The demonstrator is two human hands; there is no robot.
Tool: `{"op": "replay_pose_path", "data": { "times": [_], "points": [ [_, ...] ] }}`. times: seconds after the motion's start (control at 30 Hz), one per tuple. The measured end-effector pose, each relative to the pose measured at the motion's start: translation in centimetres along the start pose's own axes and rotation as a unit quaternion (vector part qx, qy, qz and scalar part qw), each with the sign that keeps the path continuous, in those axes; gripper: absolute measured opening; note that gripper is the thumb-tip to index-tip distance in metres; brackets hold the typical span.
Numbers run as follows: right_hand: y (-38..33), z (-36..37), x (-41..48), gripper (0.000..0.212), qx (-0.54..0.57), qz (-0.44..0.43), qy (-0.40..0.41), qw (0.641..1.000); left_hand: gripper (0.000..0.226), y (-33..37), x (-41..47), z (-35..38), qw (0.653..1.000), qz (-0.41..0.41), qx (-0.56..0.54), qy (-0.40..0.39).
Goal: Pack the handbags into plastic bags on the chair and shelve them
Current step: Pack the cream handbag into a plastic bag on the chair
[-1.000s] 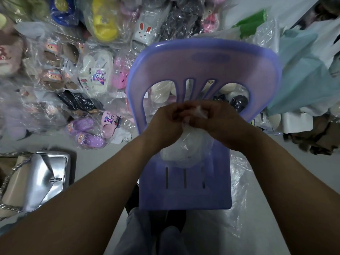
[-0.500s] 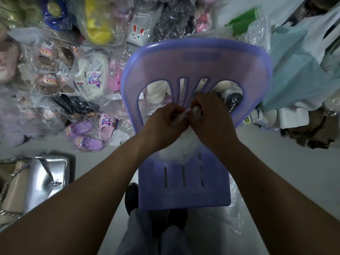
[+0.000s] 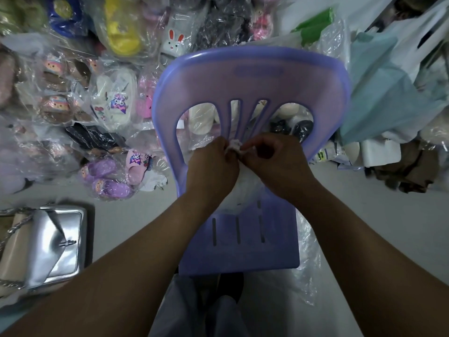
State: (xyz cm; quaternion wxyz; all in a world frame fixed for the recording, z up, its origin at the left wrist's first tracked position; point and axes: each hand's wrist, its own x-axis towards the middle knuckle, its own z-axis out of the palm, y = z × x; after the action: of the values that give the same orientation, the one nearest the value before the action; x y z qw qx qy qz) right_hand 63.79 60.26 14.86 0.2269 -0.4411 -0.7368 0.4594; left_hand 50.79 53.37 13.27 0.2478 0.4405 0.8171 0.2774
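Left grip [image 3: 213, 164] and right grip [image 3: 274, 164] both pinch the neck of the bag [image 3: 245, 189], so cinch the knot snugly without tearing it.

Across the far left part of the pale floor [image 3: 364, 215] we see a heap of slippers wrapped in clear film: a yellow pair [image 3: 122, 32] and a white bunny slipper [image 3: 173, 42] at the far edge, a white pair with an owl picture [image 3: 116, 103] nearer, and purple slippers [image 3: 107, 178] just beside a pink slipper [image 3: 137, 164] at the heap's near edge. Along the floor's right side we find a teal bag [image 3: 384, 93] with a green packet [image 3: 315, 25] beyond it. Nearer to us, a white box [image 3: 380, 152] sits beside crumpled brown cloth [image 3: 408, 169].
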Motion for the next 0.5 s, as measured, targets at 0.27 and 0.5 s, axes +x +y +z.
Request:
{"op": "replay_pose_path", "data": {
  "times": [0.27,0.5],
  "points": [
    [0.6,-0.1,-0.6,0.006,-0.077,0.011,0.051,0.996,0.012,0.3,0.9,-1.8,0.956,-0.123,-0.227,-0.141],
    [0.9,-0.6,-1.8,0.005,0.018,0.057,0.059,0.996,0.023,2.0,0.6,-0.9,0.916,-0.233,-0.323,-0.044]
  ]
}}
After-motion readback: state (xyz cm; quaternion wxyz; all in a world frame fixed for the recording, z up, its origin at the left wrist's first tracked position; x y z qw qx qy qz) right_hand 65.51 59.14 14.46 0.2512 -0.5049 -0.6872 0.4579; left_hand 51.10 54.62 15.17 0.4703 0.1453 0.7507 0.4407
